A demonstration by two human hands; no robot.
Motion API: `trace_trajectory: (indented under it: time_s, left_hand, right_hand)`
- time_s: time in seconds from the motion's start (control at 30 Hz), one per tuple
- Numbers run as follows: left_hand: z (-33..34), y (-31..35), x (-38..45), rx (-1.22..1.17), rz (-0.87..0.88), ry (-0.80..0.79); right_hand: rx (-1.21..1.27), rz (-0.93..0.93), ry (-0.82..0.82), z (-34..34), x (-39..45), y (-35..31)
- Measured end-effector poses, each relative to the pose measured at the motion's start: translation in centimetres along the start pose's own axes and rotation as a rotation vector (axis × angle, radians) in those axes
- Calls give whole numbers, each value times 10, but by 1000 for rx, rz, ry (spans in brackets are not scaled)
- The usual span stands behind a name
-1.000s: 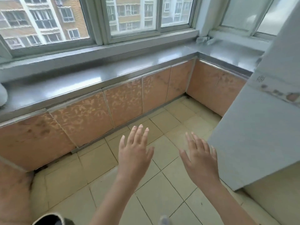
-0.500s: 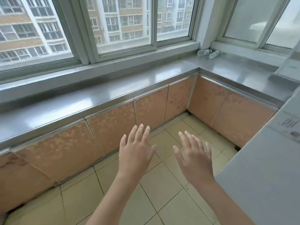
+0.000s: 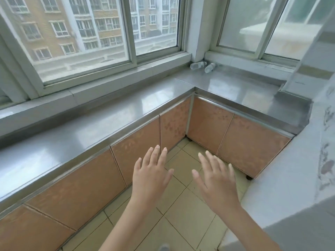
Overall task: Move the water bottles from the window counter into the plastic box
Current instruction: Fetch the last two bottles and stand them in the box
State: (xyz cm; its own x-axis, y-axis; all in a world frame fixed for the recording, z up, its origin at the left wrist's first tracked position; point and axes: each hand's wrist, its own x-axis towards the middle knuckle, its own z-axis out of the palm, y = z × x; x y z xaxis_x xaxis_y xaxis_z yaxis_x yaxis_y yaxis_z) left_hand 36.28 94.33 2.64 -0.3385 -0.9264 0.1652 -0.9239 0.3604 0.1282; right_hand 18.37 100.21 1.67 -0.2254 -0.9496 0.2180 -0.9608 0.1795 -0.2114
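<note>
From the head camera we look down into the corner of an L-shaped, grey stainless-steel table (image 3: 126,113) that runs under the windows. Two small clear plastic water bottles lie on their sides in the far corner of this table, tight against the white pillar between the window frames: the left clear bottle (image 3: 198,65) points along the sill, and the right clear bottle (image 3: 210,67) lies just beside it at an angle. They are small and blurred, so we think their near ends almost touch but cannot be sure.

Our left hand (image 3: 150,176) is held out over the floor with its back to us, fingers straight and slightly spread, grasping nothing. Our right hand (image 3: 215,182) is next to it in the same pose, fingers extended and released, also carrying nothing. Both hands are well apart from the bottles, low in the view in front of the peach-coloured patterned cabinet doors (image 3: 137,151) below the table top.

Beneath the hands lies a floor of pale yellow square tiles (image 3: 183,214). A light grey slab-like surface (image 3: 293,178) with a faded printed pattern fills the right edge. Through the large aluminium-framed window (image 3: 87,33) we see tan apartment blocks
</note>
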Motion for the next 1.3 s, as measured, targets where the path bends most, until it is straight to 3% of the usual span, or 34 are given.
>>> trace_trajectory:
  time_s: [0.4, 0.5, 0.9, 1.13, 1.3]
  left_hand:
    - [55, 65, 241, -43, 212, -52]
    - [73, 90, 306, -76, 194, -143]
    - [100, 128, 502, -75, 43, -110]
    - [138, 141, 631, -124, 50, -54]
    - [165, 162, 731, -185, 91, -107]
  right_hand:
    - [-26, 254, -14, 30, 197, 94]
    - [-30, 253, -22, 44, 260, 133]
    - [-2, 110, -107, 61, 475, 222]
    - [-38, 143, -120, 89, 593, 258]
    - [-32, 207, -129, 99, 675, 281]
